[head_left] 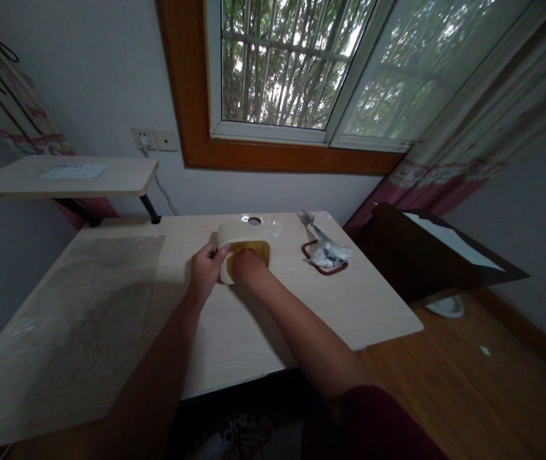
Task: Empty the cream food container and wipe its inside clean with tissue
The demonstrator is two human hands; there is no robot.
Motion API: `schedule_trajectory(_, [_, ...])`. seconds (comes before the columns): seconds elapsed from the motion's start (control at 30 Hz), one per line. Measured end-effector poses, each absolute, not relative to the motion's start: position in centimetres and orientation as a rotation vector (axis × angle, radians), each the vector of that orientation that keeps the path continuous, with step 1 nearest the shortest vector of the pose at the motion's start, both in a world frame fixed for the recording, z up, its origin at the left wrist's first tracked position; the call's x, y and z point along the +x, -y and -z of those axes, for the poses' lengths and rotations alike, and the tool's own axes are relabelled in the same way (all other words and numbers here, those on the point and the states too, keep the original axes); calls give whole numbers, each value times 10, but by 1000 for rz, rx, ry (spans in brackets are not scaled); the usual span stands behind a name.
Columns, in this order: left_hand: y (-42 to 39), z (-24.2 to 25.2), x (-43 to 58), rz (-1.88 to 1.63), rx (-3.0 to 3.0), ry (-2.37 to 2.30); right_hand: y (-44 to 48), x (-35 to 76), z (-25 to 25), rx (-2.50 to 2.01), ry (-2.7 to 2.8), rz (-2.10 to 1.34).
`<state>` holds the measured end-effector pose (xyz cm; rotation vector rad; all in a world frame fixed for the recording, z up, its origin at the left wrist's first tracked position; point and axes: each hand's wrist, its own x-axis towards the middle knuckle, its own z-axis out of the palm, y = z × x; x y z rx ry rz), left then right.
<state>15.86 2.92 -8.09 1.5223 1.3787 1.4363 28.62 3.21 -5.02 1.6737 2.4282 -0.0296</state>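
A small cream box (227, 232) with rounded corners and a yellowish inside stands on the table, its opening turned towards me. My left hand (205, 269) grips the box's left rim, with the thumb over the edge. My right hand (250, 266) reaches into the opening. Its fingers look curled, but their tips are hidden, so whatever they hold cannot be seen. To the right of the box lies a brown rounded frame (332, 272) with a crumpled clear plastic bag (329, 254) on top of it.
A clear plastic sheet (105, 287) covers the left part of the pale table (373, 313). A raised shelf (124, 177) stands at the back left. Near the far edge is a round cable hole (254, 221). A dark brown piece of furniture (397, 255) is on the right.
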Motion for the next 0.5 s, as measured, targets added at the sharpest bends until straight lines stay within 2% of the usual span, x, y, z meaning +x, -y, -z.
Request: schedule_trajectory(0.5, [-37, 83, 152, -1459, 1400, -1296, -57, 276, 59, 1799, -2357, 192])
